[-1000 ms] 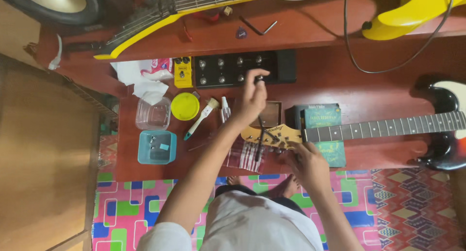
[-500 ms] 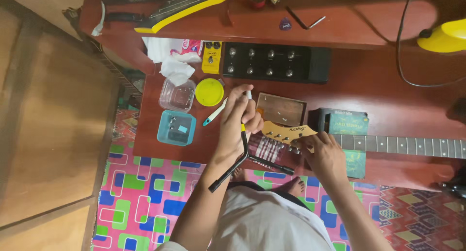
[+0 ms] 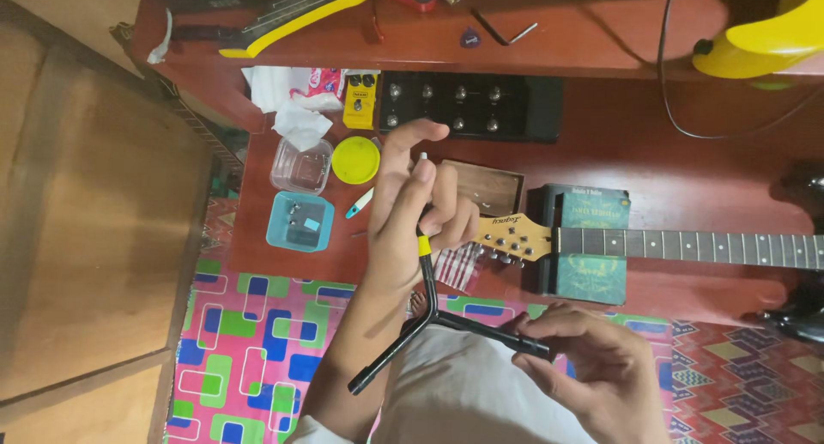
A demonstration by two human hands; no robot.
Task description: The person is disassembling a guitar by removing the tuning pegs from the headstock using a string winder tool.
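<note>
My left hand [image 3: 412, 205] is raised over the red table [image 3: 652, 143], fingers closed on the yellow-banded upper arm of a black three-armed wrench [image 3: 433, 311]. The fingers of my right hand [image 3: 592, 367], low over my lap, pinch the end of the wrench's right arm. Its third arm points down-left, free. Just behind my left hand lies a guitar's pale wooden headstock [image 3: 512, 236]. The guitar neck [image 3: 695, 246] runs right across a green neck rest [image 3: 592, 238].
A black pedal unit [image 3: 472, 105], a yellow pedal [image 3: 360, 100], a yellow lid [image 3: 355, 159], a clear tub [image 3: 300, 165], a teal tub [image 3: 300, 221] and a wooden box [image 3: 485, 186] crowd the table. A yellow guitar [image 3: 755, 32] lies at the back. A colourful mat [image 3: 249, 349] covers the floor.
My left hand came back from the pedals with the wrench and lifted it. My right hand left the headstock and took hold of one wrench arm. The view shifted.
</note>
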